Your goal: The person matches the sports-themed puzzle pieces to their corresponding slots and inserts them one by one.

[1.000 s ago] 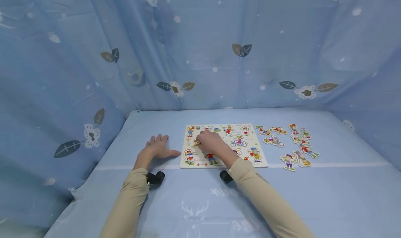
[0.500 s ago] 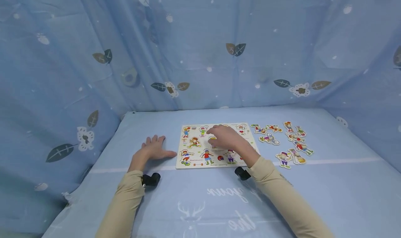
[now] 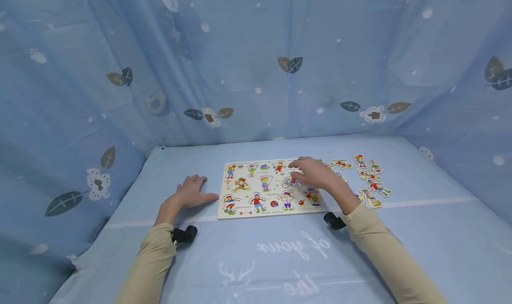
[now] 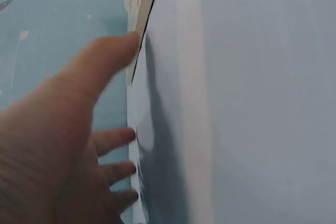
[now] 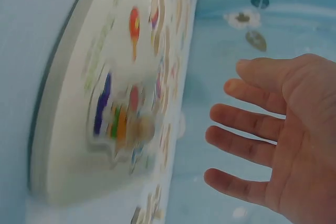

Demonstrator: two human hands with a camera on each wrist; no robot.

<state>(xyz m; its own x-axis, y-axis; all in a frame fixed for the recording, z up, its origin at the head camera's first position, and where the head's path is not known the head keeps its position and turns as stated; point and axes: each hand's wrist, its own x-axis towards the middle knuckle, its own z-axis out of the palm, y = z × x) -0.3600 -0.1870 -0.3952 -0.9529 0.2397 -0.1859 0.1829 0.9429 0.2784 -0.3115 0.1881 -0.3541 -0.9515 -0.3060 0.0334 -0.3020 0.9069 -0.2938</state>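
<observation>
A white wooden peg puzzle board [image 3: 222, 212] with printed sports figures lies on the table in the head view. My left hand [image 3: 190, 194] rests on the cloth at its left, fingers spread, thumb tip at the board's side edge; the left wrist view shows that thumb [image 4: 105, 59] there too. My right hand [image 3: 316, 174] hovers over the board's right part, its relaxed fingers holding nothing, as the right wrist view of the hand [image 5: 283, 124] confirms. A runner piece [image 3: 241, 185] with a knob sits in the board. A blurred knobbed figure [image 5: 123, 124] lies near the board's corner.
Several loose figure pieces [image 3: 376, 186] lie on the cloth to the right of the board, some partly hidden by my right hand. A blue patterned curtain [image 3: 256, 73] hangs behind and beside the table. Black wrist cameras [image 3: 186, 234] sit low above the cloth.
My right hand has lifted from the runner piece at the board's left and moved right across the board. The left hand stays by the left edge. The head view has shifted slightly.
</observation>
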